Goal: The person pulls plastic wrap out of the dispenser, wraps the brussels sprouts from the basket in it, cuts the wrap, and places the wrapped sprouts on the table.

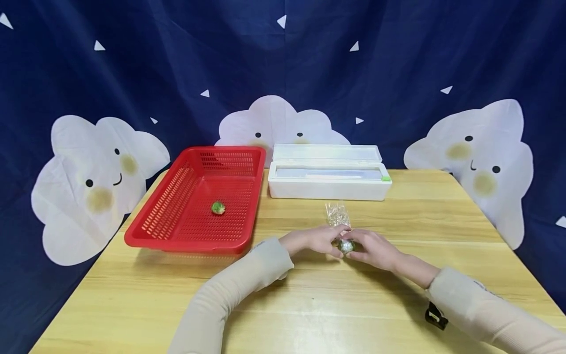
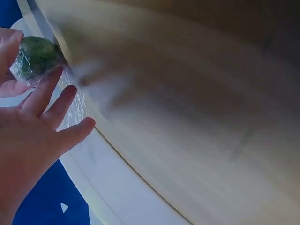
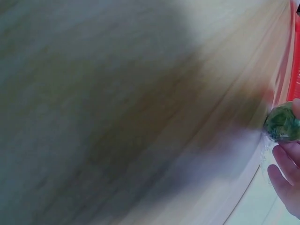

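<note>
The fingers of my left hand and my right hand meet around a wrapped sprout, pinching it from either side with thumb and fingertips. My left little finger and its neighbours fan apart, away from the grip. The left-wrist view also shows fingertips at its left edge, cut off, and I can't say for certain which hand they belong to. My right hand is mostly cropped by the edge of its own wrist view, so just the sprout's near part and a few fingers show there.

The sprout is green under crinkled, shiny clear film, which blurs its surface. It looks roundish, so I can't read a long axis or say which way its stem end points. The film's loose tail does have a direction: it runs from my fingertips away from me, leaning a little left, towards the white box. I can't tell whether the sprout touches the counter or is held just above it.

The white box stands beyond my hands, its long side across my view, its lid raised at the back. To my left, the red basket holds a second sprout. Behind everything hangs a navy curtain with smiling clouds.
</note>
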Tool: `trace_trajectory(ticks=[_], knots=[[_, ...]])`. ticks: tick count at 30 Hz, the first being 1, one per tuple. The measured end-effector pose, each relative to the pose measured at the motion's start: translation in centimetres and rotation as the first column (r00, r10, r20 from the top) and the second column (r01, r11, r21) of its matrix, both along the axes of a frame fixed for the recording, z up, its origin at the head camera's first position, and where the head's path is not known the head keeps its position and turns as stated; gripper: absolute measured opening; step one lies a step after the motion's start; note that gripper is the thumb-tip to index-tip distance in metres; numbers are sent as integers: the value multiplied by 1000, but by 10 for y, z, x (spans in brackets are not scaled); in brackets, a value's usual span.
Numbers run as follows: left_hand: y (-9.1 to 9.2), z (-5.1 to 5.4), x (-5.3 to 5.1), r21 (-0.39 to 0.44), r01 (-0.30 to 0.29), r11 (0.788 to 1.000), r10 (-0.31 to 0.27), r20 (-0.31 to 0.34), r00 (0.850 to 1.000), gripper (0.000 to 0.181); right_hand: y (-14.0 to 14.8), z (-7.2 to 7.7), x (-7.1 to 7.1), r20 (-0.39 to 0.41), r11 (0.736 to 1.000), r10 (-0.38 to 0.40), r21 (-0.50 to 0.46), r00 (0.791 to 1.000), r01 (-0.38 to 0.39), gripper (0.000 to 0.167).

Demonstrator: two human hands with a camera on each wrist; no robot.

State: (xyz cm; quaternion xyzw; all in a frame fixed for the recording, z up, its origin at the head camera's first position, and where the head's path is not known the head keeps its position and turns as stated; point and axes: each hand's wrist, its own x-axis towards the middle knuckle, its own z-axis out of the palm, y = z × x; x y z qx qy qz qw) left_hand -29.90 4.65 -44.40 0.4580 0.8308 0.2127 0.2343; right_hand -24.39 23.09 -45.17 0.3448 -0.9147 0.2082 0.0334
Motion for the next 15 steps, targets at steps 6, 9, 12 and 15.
trace_trajectory(ticks=[6, 9, 12, 15], knots=[[2, -5, 4, 86, -6, 996, 17, -132, 991, 67, -2, 0, -1, 46, 998, -2, -62, 999, 5, 35], [3, -7, 6, 98, -20, 995, 37, -178, 983, 66, -1, 0, -1, 54, 997, -4, -70, 999, 7, 32], [2, -6, 7, 107, -26, 994, 48, -206, 977, 69, 0, 0, -2, 71, 998, 0, -68, 997, 5, 31], [1, -4, 6, 133, -14, 991, 42, -207, 978, 72, 1, -1, -3, 99, 997, 10, -79, 995, -2, 28]])
